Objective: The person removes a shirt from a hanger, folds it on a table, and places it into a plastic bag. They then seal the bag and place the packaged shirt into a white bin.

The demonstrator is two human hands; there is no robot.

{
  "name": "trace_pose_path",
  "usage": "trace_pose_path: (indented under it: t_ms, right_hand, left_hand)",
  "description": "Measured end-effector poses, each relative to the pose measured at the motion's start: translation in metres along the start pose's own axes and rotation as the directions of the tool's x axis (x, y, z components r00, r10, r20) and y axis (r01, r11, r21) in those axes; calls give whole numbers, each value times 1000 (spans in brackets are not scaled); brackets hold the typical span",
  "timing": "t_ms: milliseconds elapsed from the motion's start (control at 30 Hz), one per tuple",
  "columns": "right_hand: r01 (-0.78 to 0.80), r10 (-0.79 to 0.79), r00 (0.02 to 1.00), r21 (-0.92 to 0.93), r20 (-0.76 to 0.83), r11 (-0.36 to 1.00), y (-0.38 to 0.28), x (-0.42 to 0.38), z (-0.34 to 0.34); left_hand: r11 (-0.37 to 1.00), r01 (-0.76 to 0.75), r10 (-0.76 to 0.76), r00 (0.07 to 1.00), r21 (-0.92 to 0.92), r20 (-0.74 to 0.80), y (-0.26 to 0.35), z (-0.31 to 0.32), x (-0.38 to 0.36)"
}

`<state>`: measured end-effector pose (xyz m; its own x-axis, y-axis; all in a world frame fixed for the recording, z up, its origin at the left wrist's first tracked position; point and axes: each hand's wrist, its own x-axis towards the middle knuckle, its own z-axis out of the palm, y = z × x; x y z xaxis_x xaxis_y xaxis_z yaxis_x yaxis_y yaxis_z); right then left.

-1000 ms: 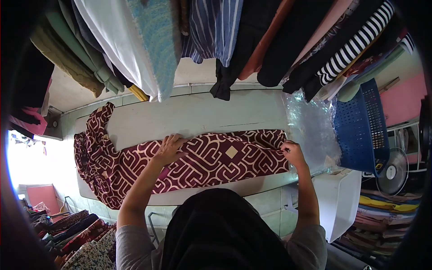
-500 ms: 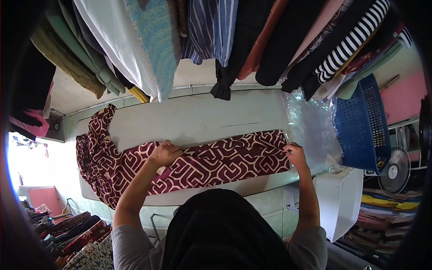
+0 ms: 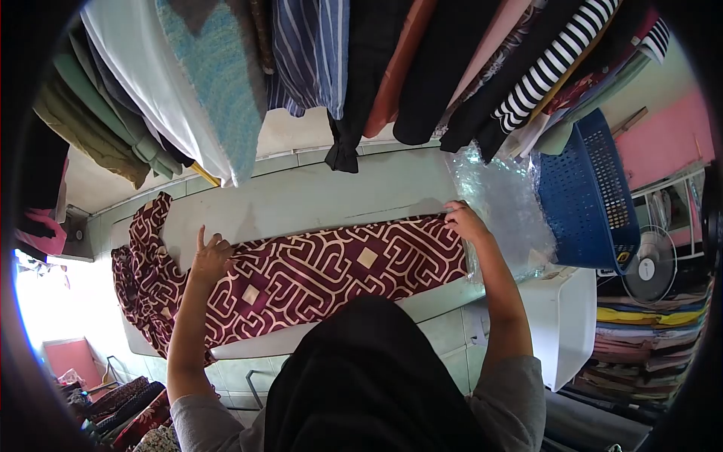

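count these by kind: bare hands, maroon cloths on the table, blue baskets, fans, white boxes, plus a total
Left hand and right hand: 2
Maroon cloth: 1
Blue basket: 1
Fan: 1
White box: 1
Total: 6

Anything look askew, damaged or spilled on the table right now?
The patterned cloth is mostly flat, but its end beyond the left hand is bunched up. A thin dark line, possibly a scratch, marks the table. I see no spill.
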<state>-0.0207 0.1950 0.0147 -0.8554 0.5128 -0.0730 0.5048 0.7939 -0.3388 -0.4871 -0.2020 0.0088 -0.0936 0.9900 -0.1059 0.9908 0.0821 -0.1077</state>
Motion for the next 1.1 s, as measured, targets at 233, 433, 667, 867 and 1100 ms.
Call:
trace_pose_path:
  t_ms: [233,433,667,867,1100]
  right_hand:
    - [-354,215,861,238,461,905,14,-4,-32]
    - [-553,413,828,438,378,708,39,4,-34]
    - [-357,327,859,-2,-394,934,-33,1,17]
    - [-106,96,992,-120,-82,987,-94,-59,70]
    - [-204,190,976,-145,-109,968,-91,-75,72]
  left_hand:
    - [956,266,-261,964,-126,57,-1,-35,-1]
    - [954,244,-259,963,-173,-71,-14,-4,25]
    - [775,509,-608,762,-374,-223,16,-21,13]
    - [364,850,-931,341,-381,-128,-33,62,-196]
    - [245,802,-908,387,-545,161,-58,50,-219]
